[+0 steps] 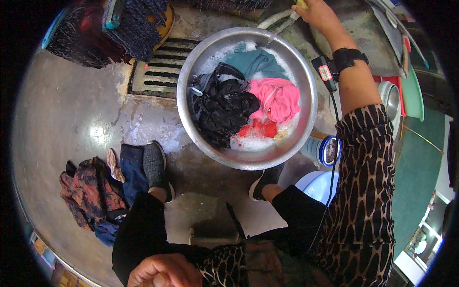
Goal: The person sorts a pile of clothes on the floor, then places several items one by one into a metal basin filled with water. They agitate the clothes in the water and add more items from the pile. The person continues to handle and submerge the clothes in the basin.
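My right hand is at the top right, with its fingers on a yellow-and-white water fitting, partly cut off by the frame. A thin stream of water appears to run from it into a large metal basin. Soapy water in the basin surrounds black clothing, a pink garment, a teal cloth and a red cloth. My left hand lies curled by my left thigh at the bottom edge; its palm is hidden.
A floor drain grate lies left of the basin, below mop heads. Clothes are heaped beside my left shoe. To the right stand a can and a light-blue basin. A cable hangs from my right wrist.
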Motion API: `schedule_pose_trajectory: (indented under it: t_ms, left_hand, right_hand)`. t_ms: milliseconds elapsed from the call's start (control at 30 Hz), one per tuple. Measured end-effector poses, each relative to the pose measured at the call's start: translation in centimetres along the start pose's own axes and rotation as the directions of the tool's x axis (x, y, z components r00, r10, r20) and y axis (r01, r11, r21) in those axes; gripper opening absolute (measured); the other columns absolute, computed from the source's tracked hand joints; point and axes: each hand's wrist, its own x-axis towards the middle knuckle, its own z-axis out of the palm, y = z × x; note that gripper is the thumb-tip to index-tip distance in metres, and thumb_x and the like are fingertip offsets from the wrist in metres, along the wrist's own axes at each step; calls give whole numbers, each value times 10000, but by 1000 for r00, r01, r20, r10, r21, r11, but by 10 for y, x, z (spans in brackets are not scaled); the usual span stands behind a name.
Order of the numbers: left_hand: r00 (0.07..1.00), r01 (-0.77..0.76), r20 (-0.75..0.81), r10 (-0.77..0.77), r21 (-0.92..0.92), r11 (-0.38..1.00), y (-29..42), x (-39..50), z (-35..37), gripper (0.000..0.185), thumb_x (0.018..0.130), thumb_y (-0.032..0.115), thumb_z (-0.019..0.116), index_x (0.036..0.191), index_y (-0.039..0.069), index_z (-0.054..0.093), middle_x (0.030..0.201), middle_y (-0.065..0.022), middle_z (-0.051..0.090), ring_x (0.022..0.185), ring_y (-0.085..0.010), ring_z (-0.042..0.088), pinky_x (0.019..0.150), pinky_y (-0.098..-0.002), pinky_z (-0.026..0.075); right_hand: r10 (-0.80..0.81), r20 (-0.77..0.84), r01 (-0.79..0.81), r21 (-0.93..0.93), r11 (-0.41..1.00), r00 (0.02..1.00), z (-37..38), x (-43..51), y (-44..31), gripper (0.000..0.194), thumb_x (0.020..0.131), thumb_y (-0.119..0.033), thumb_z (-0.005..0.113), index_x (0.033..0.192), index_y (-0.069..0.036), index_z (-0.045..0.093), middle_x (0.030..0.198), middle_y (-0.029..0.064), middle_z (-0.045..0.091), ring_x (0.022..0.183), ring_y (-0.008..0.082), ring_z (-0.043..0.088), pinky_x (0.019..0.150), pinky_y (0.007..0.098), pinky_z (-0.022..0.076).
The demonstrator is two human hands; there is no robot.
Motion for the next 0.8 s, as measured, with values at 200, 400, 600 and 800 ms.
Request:
schedule_pose_trajectory:
  t_ms: [200,400,600,800]
  left_hand:
    - [1000,-4,11,5,-4,1000,0,0,-1,274,956,276,511,871,21,567,802,-125,568,615,-183,553,644,-279,428]
    - [979,-159,-126,162,29,987,-10,-1,-1,265,947,257,475,838,24,539,713,-126,556,535,-209,555,600,-339,452]
    - [940,-250,-215,264,90,964,-18,-5,-3,244,942,253,462,812,49,494,656,-101,524,462,-192,512,576,-344,455]
    - [957,-231,-156,243,89,969,-20,-5,1,239,934,260,481,815,53,496,683,-91,522,505,-179,487,595,-329,451]
  right_hand:
    - [50,-57,-46,70,997,997,12,-11,-5,501,809,-160,637,1269,-20,497,1195,222,510,1070,414,525,928,427,444]
    - [24,-166,-11,77,997,986,21,-22,7,557,821,-230,631,1315,-36,463,1209,225,526,1143,394,502,950,426,433]
    - [343,-153,-333,85,939,927,51,-134,33,611,830,-377,642,1279,13,501,1199,258,565,1130,399,521,965,441,418]
    - [718,319,-735,-90,672,618,73,-276,37,645,785,-423,664,1251,6,544,1191,261,587,1144,380,549,985,419,423]
